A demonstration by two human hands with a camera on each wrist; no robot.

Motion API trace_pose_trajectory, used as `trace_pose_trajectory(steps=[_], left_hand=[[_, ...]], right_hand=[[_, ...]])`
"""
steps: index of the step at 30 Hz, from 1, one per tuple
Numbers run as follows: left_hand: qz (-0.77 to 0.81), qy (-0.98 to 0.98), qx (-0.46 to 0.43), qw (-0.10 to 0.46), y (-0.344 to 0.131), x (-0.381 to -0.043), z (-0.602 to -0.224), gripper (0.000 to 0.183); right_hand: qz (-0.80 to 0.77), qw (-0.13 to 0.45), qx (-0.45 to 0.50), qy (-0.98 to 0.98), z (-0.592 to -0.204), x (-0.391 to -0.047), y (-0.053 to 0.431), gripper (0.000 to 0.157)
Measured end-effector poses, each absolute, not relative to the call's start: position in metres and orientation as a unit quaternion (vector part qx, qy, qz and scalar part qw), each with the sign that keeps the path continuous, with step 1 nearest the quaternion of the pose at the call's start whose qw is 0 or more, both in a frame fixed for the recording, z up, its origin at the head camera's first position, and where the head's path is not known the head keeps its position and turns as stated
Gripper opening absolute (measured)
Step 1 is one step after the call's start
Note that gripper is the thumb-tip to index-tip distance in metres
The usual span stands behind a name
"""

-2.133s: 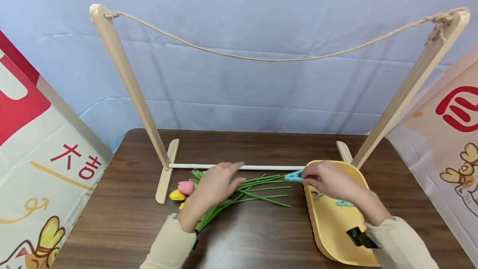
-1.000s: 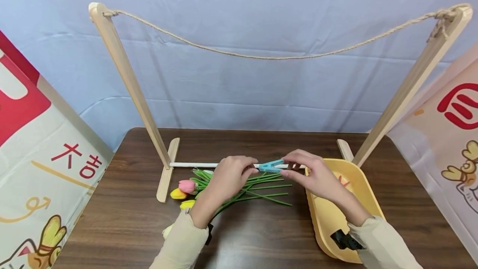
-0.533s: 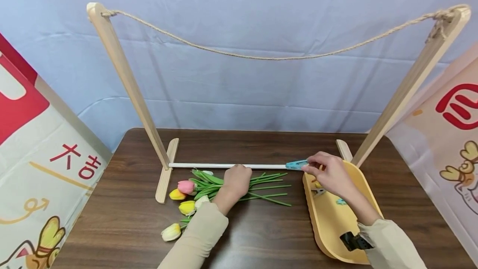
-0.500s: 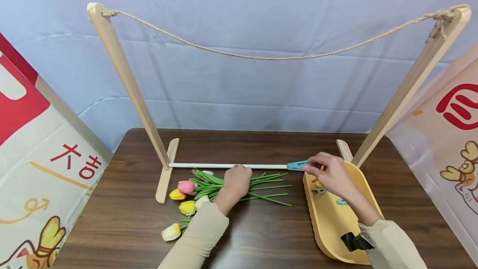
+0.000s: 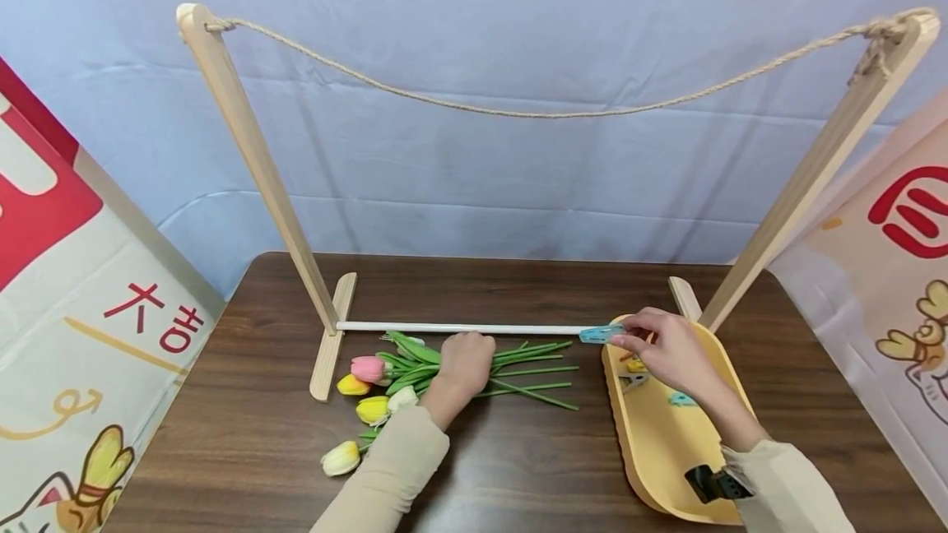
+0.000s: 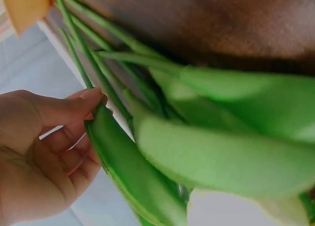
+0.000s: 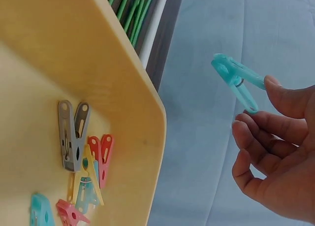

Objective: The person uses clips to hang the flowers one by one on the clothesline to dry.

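Left hand (image 5: pixel 467 364) pinching a tulip stem (image 6: pixel 76 58) among broad leaves (image 6: pixel 221 157), tulip blooms (image 5: pixel 368 368) lying left of that grip, right hand (image 5: pixel 664 345) pinching a turquoise clothespin (image 7: pixel 229 73), yellow basket (image 5: pixel 666 442) below that grip, more clothespins (image 7: pixel 71 157) inside, white rod (image 5: pixel 437 327) just beyond the left hand

A plain cream sleeve (image 5: pixel 392 467) shows bottom centre, a matching sleeve (image 5: pixel 792 488) lower right, a boxy black device (image 5: pixel 713 484) at its end.
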State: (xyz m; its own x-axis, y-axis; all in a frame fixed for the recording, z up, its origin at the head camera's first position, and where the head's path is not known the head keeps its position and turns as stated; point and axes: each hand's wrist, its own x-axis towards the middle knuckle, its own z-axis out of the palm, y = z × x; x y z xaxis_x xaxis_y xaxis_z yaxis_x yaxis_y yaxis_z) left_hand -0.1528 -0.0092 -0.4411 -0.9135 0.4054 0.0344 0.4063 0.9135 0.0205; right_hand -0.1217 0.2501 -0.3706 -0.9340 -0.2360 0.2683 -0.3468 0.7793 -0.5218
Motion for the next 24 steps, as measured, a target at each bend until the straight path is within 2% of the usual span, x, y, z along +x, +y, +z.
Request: trace_pose_trajectory(steps=[4, 9, 18, 21, 24], left_hand=[[-0.009, -0.976, -0.213, 0.035, -0.013, -0.152, -0.434, 0.017], [-0.013, -0.977, -0.208, 0.053, -0.024, -0.151, -0.416, 0.016], [-0.095, -0.978, -0.167, 0.079, -0.057, -0.158, -0.344, 0.016], [-0.148, -0.970, -0.155, 0.114, -0.067, -0.160, -0.320, 0.016], [-0.213, -0.948, -0.161, 0.175, -0.075, -0.160, -0.300, 0.015]], right_hand=[[0.283, 0.100, 0.147, -0.942, -0.369, -0.122, 0.254, 0.014], [0.275, 0.078, 0.134, -0.949, -0.366, -0.121, 0.257, 0.019], [0.271, 0.063, 0.133, -0.951, -0.365, -0.122, 0.261, 0.021], [0.272, 0.056, 0.138, -0.951, -0.364, -0.124, 0.260, 0.023], [0.273, 0.050, 0.144, -0.950, -0.363, -0.127, 0.258, 0.023]])
